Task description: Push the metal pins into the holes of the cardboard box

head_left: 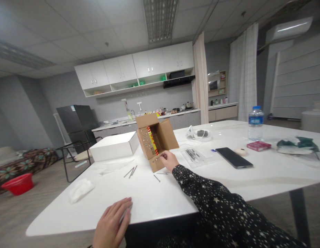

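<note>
An open brown cardboard box (156, 139) lies on its side on the white table (175, 193), flaps spread, with nails stuck through its left flap. My right hand (169, 160), in a dark star-patterned sleeve, reaches to the box's lower flap and pinches at a nail there. Several loose nails (131, 171) lie on the table just left of that hand. My left hand (112, 224) rests flat on the table's near edge, fingers together, holding nothing.
A white flat box (115, 146) sits left of the cardboard box. A clear bag of nails (193, 154), a black phone (233, 157), a water bottle (255, 123), a red pack (258, 145) and a crumpled tissue (80, 189) lie on the table. A kitchen counter runs behind.
</note>
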Available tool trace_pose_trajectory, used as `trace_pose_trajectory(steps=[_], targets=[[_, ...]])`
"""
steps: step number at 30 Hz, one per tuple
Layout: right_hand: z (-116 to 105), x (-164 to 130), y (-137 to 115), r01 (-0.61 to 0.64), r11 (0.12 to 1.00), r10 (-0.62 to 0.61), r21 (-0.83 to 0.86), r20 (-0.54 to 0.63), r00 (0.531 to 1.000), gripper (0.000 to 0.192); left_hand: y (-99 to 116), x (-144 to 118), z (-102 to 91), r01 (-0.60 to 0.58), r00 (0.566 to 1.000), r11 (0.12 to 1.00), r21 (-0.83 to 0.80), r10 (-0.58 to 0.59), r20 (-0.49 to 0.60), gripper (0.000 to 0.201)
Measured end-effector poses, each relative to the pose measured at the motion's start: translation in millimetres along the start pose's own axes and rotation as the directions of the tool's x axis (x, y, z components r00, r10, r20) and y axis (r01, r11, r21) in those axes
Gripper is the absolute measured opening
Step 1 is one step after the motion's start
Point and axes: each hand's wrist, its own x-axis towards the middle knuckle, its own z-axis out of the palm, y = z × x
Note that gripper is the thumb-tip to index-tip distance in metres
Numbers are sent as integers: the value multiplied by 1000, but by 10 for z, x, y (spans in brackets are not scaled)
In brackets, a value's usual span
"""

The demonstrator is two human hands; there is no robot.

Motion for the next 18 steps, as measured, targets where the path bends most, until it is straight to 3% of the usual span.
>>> trace_pose_trajectory(steps=[18], targets=[[60,60,124,-1,999,3,-53,31,1000,23,16,13,-13,18,1000,1000,-22,-18,-16,29]])
